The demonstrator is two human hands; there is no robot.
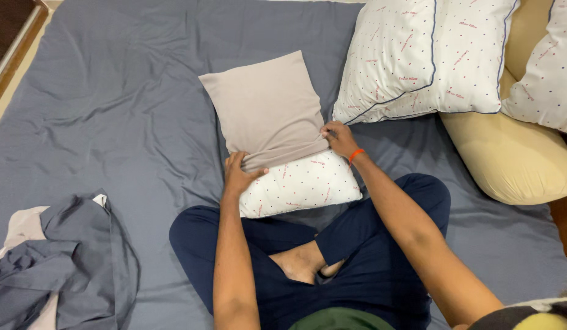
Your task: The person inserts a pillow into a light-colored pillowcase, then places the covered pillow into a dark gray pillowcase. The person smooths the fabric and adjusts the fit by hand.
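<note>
Your left hand [237, 177] is pinched shut on the open hem of the beige pillowcase [268, 110], on its left side. Your right hand [339, 139] is closed on the same hem at the right side. Both grips are clamped on fabric, not on the pillow itself.

The dotted white pillow [301, 183] sits mid-bed, just in front of your crossed legs. Its far part is inside the case; the near part sticks out bare toward you.

Risks as I read them:
- The hem sits skewed, higher on your right than your left. Pull unevenly and the pillow may bunch or twist inside.
- The grip is on thin fabric edge only, so a hard tug could slip it out of your fingers.
- The pillow rests on soft, wrinkled grey sheet [124, 110], so it may slide away instead of the case moving.

Elsewhere, a second dotted pillow [417, 55] with blue piping lies at the far right of the bed, touching a yellow bolster [509, 159]. A third one [549, 67] is at the far right corner. Crumpled grey and beige cloth [57, 263] lies at the near left edge.
</note>
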